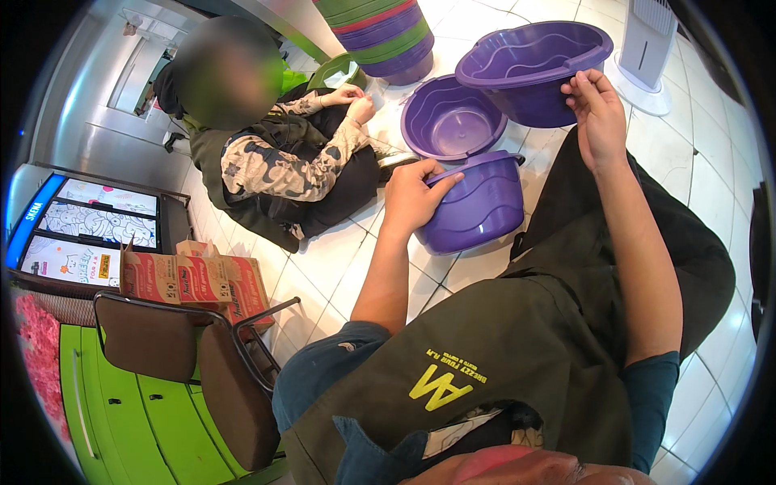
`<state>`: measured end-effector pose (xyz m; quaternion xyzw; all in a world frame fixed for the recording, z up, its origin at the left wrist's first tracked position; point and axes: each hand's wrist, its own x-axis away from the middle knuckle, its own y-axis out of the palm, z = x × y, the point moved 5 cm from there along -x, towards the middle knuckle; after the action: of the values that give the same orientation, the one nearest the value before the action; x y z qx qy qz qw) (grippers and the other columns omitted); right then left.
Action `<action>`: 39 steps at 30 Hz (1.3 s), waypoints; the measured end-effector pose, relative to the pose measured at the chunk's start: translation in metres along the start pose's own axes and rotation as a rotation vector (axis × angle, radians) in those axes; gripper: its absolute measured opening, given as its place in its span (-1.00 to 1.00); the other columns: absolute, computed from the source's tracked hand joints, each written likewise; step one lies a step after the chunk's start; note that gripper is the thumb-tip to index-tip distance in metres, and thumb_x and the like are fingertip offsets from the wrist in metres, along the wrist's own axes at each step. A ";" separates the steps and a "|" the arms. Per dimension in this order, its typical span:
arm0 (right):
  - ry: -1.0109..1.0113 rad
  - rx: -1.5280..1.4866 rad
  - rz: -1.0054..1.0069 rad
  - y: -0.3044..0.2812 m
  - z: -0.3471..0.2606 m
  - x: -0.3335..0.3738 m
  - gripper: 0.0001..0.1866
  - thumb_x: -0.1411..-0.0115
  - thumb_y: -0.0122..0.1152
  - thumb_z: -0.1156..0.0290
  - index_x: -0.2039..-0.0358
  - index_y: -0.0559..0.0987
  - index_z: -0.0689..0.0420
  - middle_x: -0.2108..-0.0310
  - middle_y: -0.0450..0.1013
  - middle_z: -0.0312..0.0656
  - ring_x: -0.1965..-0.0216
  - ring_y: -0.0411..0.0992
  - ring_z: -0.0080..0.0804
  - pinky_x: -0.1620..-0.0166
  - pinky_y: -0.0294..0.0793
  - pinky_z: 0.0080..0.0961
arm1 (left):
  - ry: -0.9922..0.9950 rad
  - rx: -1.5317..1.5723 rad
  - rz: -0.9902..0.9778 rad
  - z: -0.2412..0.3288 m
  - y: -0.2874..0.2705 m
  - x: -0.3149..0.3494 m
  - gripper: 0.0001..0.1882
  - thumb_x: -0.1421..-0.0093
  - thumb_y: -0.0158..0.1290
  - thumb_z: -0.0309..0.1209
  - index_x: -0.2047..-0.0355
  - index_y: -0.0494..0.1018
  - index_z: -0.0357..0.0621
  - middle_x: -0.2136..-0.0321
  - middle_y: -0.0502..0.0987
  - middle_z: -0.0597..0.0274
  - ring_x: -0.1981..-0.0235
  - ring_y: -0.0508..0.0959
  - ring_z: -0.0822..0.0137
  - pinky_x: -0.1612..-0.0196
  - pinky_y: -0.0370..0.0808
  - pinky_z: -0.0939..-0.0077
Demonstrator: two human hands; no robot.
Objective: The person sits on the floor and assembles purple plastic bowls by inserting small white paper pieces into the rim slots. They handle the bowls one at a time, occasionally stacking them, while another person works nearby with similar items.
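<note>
My left hand (414, 194) grips the rim of a purple plastic bucket (477, 212) lying tilted on the white tiled floor by my knee. My right hand (596, 109) is raised with its fingers pinched at the rim of a second purple bucket (529, 69), which leans against a third purple bucket (449, 121) whose open inside faces up. Whether the right hand holds anything small between its fingers I cannot tell.
Another person in a patterned sleeve (279, 162) sits on the floor to my left, hands together. A stack of coloured buckets (384, 36) stands behind. A white fan (647, 52) is far right. A brown chair (202, 364), cardboard boxes (198, 283) and a green cabinet (137, 420) stand at left.
</note>
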<state>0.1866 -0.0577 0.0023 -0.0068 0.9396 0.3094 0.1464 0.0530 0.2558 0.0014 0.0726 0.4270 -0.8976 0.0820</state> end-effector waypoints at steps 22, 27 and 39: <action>-0.015 0.003 0.010 -0.001 0.014 0.011 -0.85 -0.46 0.24 0.34 0.08 0.55 0.13 0.20 0.54 -0.32 0.12 0.54 -0.54 0.03 0.42 -0.58 | 0.044 0.052 0.018 -0.015 0.011 0.011 -0.72 -0.12 0.43 -0.22 0.46 0.65 -0.18 0.62 0.62 0.18 0.60 0.57 0.33 0.44 0.47 0.41; -0.011 -0.016 0.015 -0.003 0.018 0.019 -0.85 -0.45 0.25 0.34 0.09 0.55 0.12 0.21 0.55 -0.32 0.13 0.55 -0.54 0.04 0.41 -0.57 | 0.083 0.034 -0.065 -0.014 0.012 0.015 -0.75 -0.13 0.41 -0.25 0.42 0.66 -0.17 0.61 0.61 0.15 0.59 0.58 0.27 0.42 0.47 0.41; 0.096 -0.071 0.052 -0.053 0.052 0.048 -0.86 -0.46 0.25 0.36 0.09 0.55 0.13 0.25 0.51 -0.30 0.16 0.52 -0.48 0.05 0.42 -0.52 | 0.178 -0.052 -0.470 -0.025 0.051 0.031 -0.81 -0.15 0.36 -0.35 0.25 0.66 -0.10 0.43 0.69 0.19 0.40 0.65 0.22 0.26 0.54 0.32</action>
<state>0.1598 -0.0666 -0.0820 -0.0024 0.9339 0.3454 0.0927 0.0346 0.2410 -0.0591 0.0480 0.4604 -0.8709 -0.1653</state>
